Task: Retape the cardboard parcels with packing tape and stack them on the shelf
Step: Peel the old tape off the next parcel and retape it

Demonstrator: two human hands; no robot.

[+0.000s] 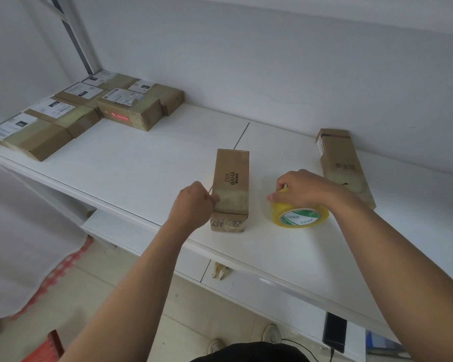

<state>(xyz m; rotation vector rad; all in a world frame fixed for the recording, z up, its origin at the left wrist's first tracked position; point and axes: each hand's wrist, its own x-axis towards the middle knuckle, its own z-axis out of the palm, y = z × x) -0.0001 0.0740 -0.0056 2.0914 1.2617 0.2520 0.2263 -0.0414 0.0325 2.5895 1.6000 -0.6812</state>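
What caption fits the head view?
Left hand pinches tape against the parcel; right hand grips the tape roll on the shelf.

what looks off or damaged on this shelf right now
The parcel at the right end of the far-left group has a flap sticking up at its corner. The box beside the tape roll lies askew, its near end looking crushed.

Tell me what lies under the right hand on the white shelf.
The right hand grips a yellow roll of packing tape lying flat on the white shelf board. The roll's far rim is covered by the hand, so any loose tape end there is hidden.
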